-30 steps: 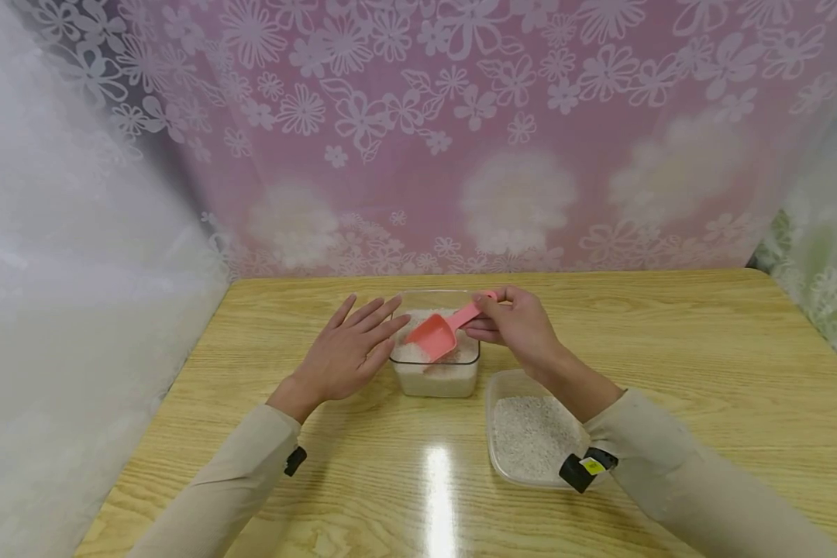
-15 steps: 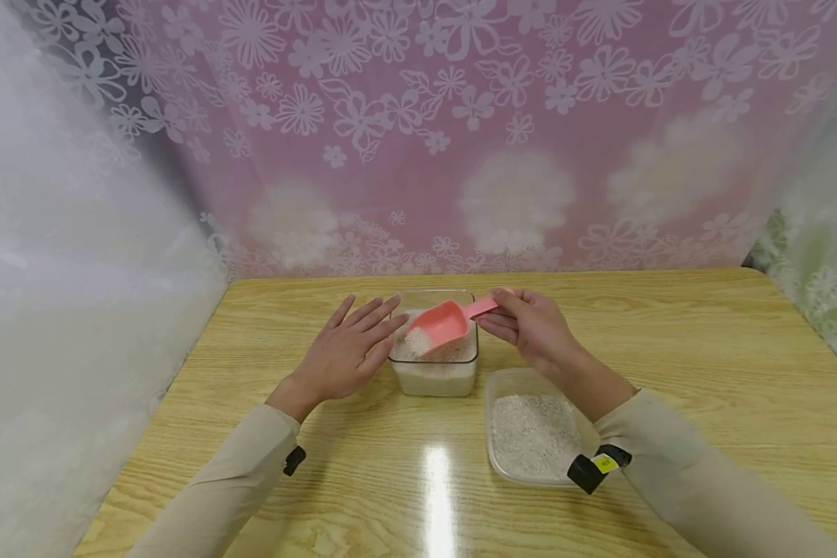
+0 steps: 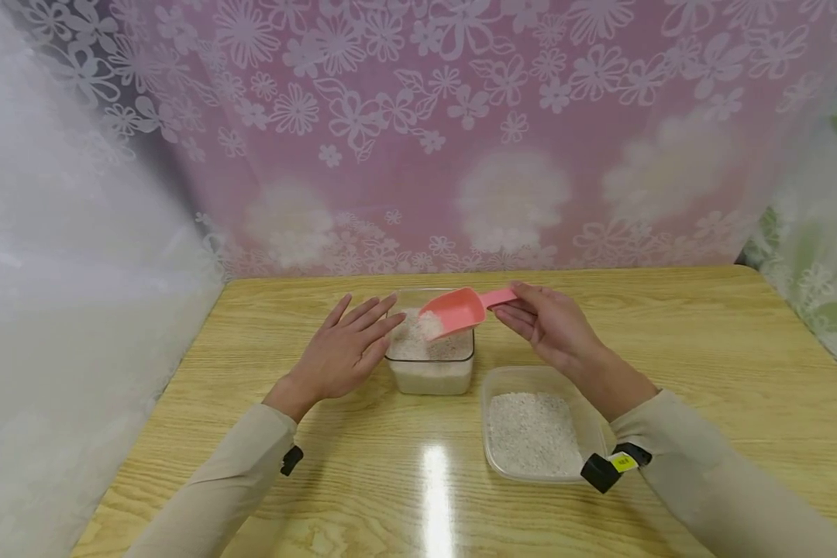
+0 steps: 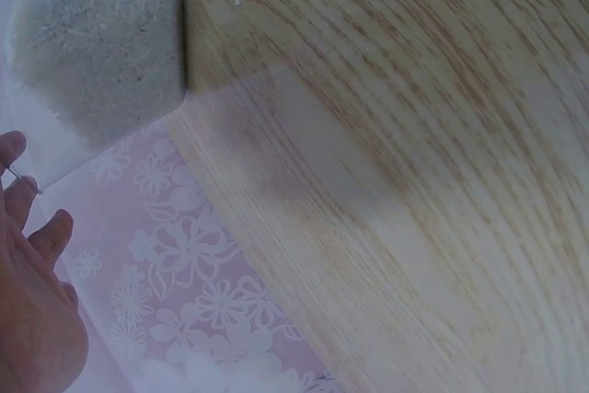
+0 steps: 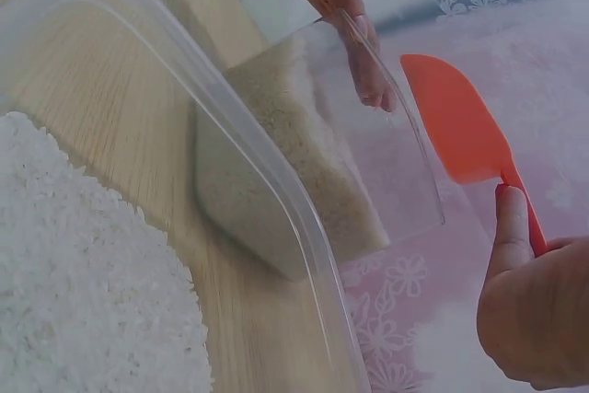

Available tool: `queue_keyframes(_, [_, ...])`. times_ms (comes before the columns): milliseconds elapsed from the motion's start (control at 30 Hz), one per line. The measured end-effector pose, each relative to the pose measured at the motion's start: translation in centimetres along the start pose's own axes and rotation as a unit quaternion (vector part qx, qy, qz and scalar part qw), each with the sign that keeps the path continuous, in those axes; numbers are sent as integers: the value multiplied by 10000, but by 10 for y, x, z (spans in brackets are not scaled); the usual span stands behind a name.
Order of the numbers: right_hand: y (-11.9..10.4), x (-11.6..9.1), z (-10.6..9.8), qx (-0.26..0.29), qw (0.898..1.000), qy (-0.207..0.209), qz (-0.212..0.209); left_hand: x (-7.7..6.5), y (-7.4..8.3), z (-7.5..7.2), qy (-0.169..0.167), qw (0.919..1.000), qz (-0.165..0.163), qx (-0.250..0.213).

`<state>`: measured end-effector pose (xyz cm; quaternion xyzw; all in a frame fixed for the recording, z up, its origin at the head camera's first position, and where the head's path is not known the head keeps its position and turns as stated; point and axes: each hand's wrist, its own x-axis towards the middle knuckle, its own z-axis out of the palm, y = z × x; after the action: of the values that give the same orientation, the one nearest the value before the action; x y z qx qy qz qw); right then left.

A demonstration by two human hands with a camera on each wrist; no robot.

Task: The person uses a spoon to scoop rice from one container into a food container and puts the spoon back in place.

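Observation:
My right hand grips the handle of a pink scoop, with some white rice at its front end. The scoop is above the rim of a clear, deep container that holds rice. At that container's left side my left hand lies with fingers spread and straight, fingertips at the rim. In the right wrist view the scoop is seen from outside, above the container. Nearer and to the right stands a wider clear plastic tub with rice in it, under my right forearm.
Both containers stand on a wood-grain table. A pink floral curtain hangs behind its far edge, with a whitish sheet at the left. A few tiny specks lie on the wood in the left wrist view.
My right hand has lifted the scoop up and to the right, out of the rice in the deep container, and has levelled it somewhat. The left hand has stayed at the container's side.

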<state>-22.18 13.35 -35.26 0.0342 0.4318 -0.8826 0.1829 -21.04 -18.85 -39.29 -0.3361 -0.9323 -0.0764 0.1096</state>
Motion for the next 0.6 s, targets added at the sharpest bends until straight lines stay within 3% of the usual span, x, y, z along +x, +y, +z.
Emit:
queue_keyframes(300, [-13, -15, -10, 153, 9997, -197, 33, -1, -1, 1, 34, 10000, 4, 8])
queue_keyframes(600, [-23, -39, -40, 227, 9971, -728, 16, 0, -1, 1, -15, 10000, -21, 0])
